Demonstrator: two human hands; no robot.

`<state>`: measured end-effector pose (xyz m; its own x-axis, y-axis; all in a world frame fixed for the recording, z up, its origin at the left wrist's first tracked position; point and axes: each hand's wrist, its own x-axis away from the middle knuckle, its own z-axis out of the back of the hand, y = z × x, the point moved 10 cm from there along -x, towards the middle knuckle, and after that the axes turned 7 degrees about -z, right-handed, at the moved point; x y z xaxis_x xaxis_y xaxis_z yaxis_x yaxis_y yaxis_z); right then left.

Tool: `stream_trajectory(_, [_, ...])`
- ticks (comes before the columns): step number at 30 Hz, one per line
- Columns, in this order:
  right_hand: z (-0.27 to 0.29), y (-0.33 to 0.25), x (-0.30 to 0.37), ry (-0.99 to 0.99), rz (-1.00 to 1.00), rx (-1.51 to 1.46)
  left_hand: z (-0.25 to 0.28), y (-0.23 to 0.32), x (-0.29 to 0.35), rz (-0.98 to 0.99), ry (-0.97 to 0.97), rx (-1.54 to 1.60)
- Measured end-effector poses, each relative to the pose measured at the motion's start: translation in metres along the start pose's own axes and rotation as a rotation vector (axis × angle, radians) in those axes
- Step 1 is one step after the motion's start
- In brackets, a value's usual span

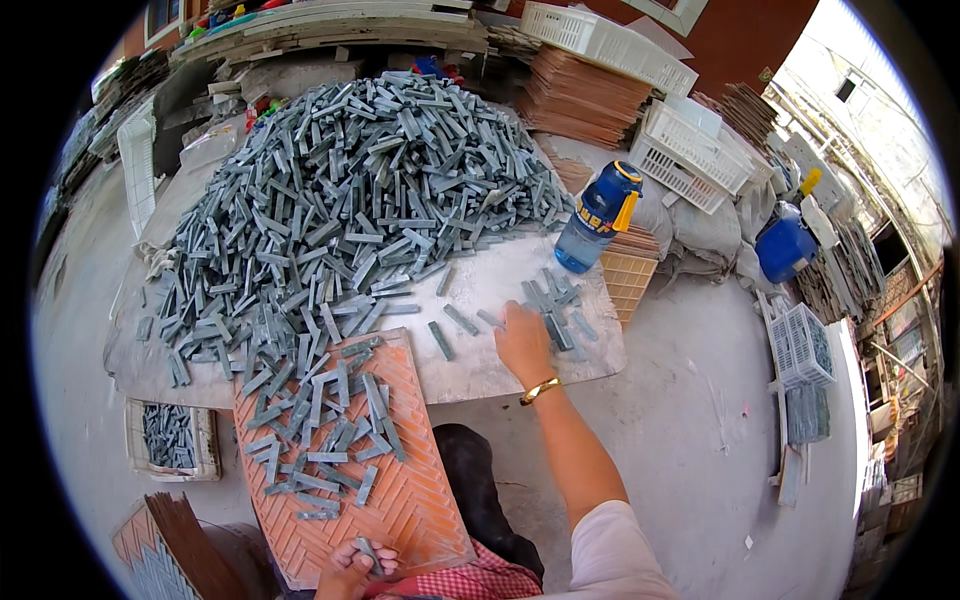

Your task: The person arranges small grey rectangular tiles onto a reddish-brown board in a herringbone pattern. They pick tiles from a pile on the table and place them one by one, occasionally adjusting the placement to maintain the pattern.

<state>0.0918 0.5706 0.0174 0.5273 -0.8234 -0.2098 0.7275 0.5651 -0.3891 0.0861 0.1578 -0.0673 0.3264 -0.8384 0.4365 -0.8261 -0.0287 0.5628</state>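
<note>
A big heap of grey-green stone strips (370,170) covers much of the pale table (470,375). An orange herringbone-grooved tray (290,535) slopes from the table's front edge toward me, with loose strips scattered over its upper part. At the tray's lower end, my left hand (350,572) is closed around a short stone strip (370,556). My right hand (522,345), a gold bangle at its wrist, is on the table right of the heap. Its curled fingers pinch one end of a strip (489,318). Beside it lies a small cluster of strips (555,305).
A blue water bottle (598,218) stands at the table's right side. On the floor at left is a white crate (207,450) of strips. Stacked orange trays (580,92) and white baskets (690,150) are behind. A white basket (800,345) stands at far right.
</note>
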Motion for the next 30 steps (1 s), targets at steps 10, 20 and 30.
stream_trajectory(10, [-0.037,-0.067,0.034,-0.172,0.049,-0.052,0.002,0.0,-0.004,0.047,0.082,-0.17])
stream_trajectory(20, [-0.032,-0.135,0.064,-0.272,0.35,-0.787,0.01,-0.01,-0.009,0.097,-0.003,-0.04])
stream_trajectory(30, [0.05,0.076,0.055,0.101,-0.048,-0.18,0.02,-0.008,-0.005,0.075,0.017,-0.075])
